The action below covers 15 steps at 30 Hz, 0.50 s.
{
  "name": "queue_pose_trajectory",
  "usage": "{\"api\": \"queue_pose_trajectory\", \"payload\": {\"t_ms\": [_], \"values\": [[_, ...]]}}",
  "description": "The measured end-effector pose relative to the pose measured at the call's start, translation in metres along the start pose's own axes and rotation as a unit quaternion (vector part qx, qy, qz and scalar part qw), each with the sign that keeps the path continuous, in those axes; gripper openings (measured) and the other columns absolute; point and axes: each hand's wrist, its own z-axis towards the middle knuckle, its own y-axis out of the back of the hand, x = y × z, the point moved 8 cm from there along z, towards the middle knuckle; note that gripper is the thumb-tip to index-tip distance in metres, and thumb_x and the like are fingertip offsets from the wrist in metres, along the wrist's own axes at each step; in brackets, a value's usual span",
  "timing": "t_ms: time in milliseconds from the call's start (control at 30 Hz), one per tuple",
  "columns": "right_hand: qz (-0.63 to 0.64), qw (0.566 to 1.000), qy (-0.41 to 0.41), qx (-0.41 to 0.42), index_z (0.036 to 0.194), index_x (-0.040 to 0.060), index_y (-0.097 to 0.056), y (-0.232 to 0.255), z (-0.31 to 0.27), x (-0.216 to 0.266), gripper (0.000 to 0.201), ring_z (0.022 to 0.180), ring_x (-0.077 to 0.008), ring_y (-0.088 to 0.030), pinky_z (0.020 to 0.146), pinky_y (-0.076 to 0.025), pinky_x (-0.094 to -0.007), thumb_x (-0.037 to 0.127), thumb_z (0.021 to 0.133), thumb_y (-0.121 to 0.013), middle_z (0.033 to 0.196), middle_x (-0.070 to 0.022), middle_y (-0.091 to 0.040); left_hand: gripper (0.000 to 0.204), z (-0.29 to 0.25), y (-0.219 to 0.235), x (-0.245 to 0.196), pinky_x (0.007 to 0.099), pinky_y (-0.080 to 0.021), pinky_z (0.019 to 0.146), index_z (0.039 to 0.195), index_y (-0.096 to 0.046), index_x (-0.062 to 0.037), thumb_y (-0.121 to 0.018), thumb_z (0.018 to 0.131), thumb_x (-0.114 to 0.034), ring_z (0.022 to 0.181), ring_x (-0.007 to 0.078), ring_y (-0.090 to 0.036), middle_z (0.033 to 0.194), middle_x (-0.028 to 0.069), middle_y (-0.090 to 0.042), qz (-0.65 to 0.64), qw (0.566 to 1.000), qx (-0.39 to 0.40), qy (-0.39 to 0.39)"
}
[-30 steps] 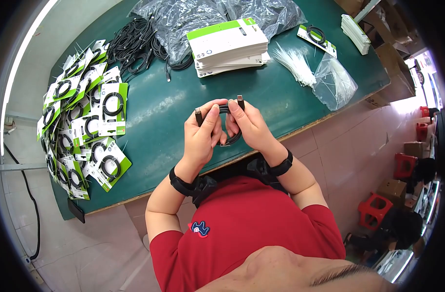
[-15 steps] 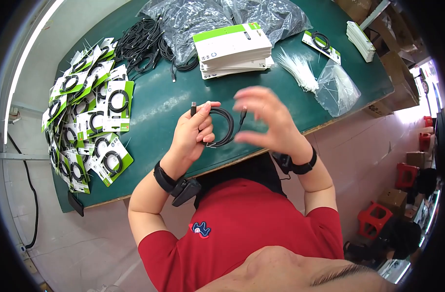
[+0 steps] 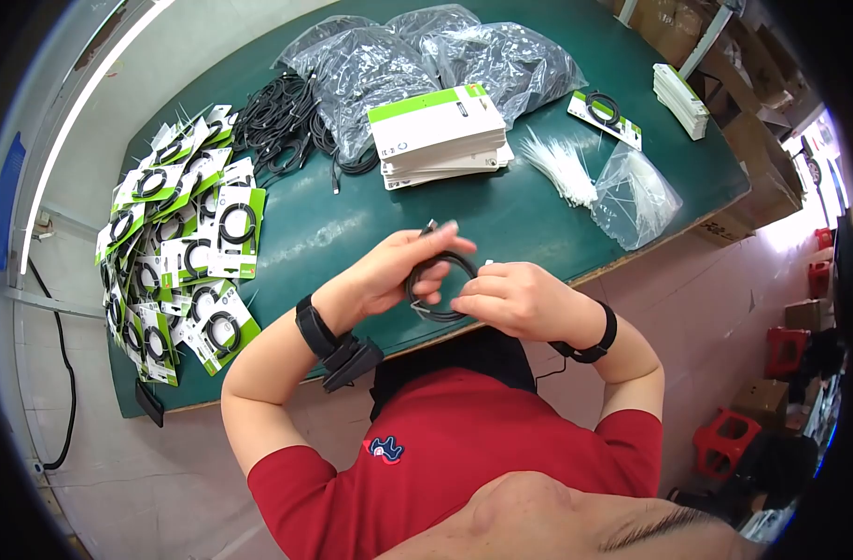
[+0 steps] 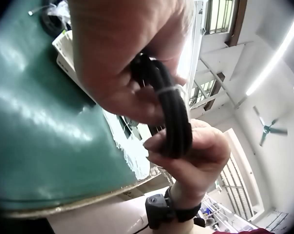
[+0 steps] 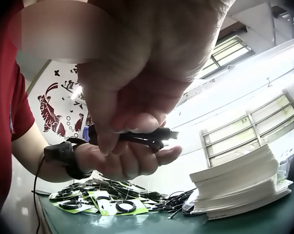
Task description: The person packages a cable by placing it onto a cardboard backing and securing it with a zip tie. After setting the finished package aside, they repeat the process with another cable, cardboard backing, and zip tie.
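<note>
My right hand has come in from well apart and now pinches the coiled black cable.
I see my left hand curled round its other side; a pale tie wraps it between the hands; it is held up above the near part of the desk; beyond stands a card stack, with carded cables heaped left.
</note>
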Motion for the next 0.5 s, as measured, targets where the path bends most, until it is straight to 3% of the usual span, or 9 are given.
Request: {"api": "queue_pose_trajectory", "payload": {"t_ms": [33,100,133,167,200,233,267,333,500], "values": [[-0.016,1.000,-0.015,-0.019,0.096,0.0034,-0.066,0.008,-0.002,-0.003,0.021,0.073,-0.0252,-0.062,0.064,-0.053,-0.0349,0.002,0.075,-0.069,0.085,-0.0071,-0.063,0.035,0.005,-0.001,-0.005,0.0240,-0.045,0.057,0.129,-0.058,-0.0010,-0.051,0.106,-0.027,0.058,0.0067,-0.050,0.072,-0.0023,-0.050,0.003,1.000,-0.001,-0.003],[-0.035,0.998,-0.029,-0.039,0.096,0.0026,-0.067,0.018,-0.010,-0.007,0.022,0.073,-0.0259,-0.063,0.064,-0.052,-0.0340,0.000,0.075,-0.071,0.087,-0.0076,-0.066,0.036,0.010,0.010,-0.047,0.0310,-0.053,0.082,0.132,-0.058,-0.0015,-0.054,0.104,-0.025,0.092,0.0144,-0.064,0.099,0.0069,-0.064,0.040,0.971,-0.097,-0.215],[-0.043,0.995,-0.050,-0.071,0.096,0.0023,-0.068,0.023,-0.017,-0.013,0.022,0.072,-0.0261,-0.063,0.064,-0.052,-0.0342,-0.001,0.074,-0.072,0.087,-0.0080,-0.067,0.036,0.018,0.021,-0.053,0.0310,-0.053,0.082,0.132,-0.058,-0.0015,-0.054,0.104,-0.025,0.092,0.0144,-0.064,0.099,0.0069,-0.064,0.042,0.970,-0.096,-0.218],[-0.050,0.991,-0.071,-0.102,0.095,0.0020,-0.068,0.027,-0.024,-0.019,0.022,0.072,-0.0264,-0.063,0.064,-0.052,-0.0344,-0.002,0.074,-0.073,0.088,-0.0085,-0.067,0.036,0.015,0.035,-0.080,0.0339,-0.051,0.090,0.131,-0.059,-0.0025,-0.058,0.101,-0.022,0.105,0.0191,-0.062,0.114,0.0099,-0.063,0.253,0.894,-0.159,-0.334],[-0.056,0.985,-0.092,-0.133,0.095,0.0017,-0.069,0.031,-0.032,-0.024,0.022,0.072,-0.0267,-0.064,0.064,-0.052,-0.0346,-0.002,0.074,-0.074,0.088,-0.0089,-0.068,0.036,0.009,0.030,-0.101,0.0367,-0.049,0.098,0.130,-0.060,-0.0035,-0.062,0.099,-0.020,0.119,0.0237,-0.060,0.128,0.0129,-0.062,0.446,0.757,-0.213,-0.427],[-0.057,0.985,-0.090,-0.133,0.095,0.0017,-0.069,0.031,-0.038,-0.025,0.022,0.072,-0.0267,-0.064,0.064,-0.052,-0.0346,-0.002,0.074,-0.074,0.088,-0.0089,-0.068,0.036,0.017,0.036,-0.106,0.0367,-0.049,0.098,0.130,-0.060,-0.0035,-0.062,0.099,-0.020,0.119,0.0237,-0.060,0.128,0.0129,-0.062,0.446,0.756,-0.214,-0.429],[-0.058,0.983,-0.106,-0.137,0.095,0.0017,-0.069,0.032,-0.043,-0.029,0.022,0.073,-0.0273,-0.065,0.065,-0.053,-0.0353,-0.002,0.074,-0.074,0.088,-0.0093,-0.068,0.036,0.015,0.030,-0.116,0.0381,-0.049,0.097,0.129,-0.060,-0.0040,-0.064,0.096,-0.018,0.119,0.0255,-0.060,0.128,0.0132,-0.062,0.546,0.648,-0.266,-0.459],[-0.059,0.978,-0.141,-0.145,0.096,0.0017,-0.068,0.033,-0.055,-0.036,0.023,0.076,-0.0285,-0.066,0.068,-0.055,-0.0366,-0.001,0.074,-0.075,0.088,-0.0102,-0.069,0.039,0.014,0.014,-0.122,0.0409,-0.049,0.097,0.128,-0.062,-0.0051,-0.068,0.090,-0.013,0.118,0.0291,-0.061,0.129,0.0138,-0.063,0.704,0.389,-0.349,-0.481],[-0.062,0.969,-0.169,-0.170,0.096,0.0019,-0.069,0.037,-0.076,-0.049,0.023,0.076,-0.0291,-0.066,0.069,-0.055,-0.0376,-0.002,0.074,-0.075,0.086,-0.0105,-0.069,0.039,0.040,0.032,-0.119,0.0420,-0.049,0.097,0.124,-0.064,-0.0077,-0.069,0.085,-0.010,0.115,0.0317,-0.062,0.127,0.0131,-0.064,0.753,0.363,-0.336,-0.434]]}}
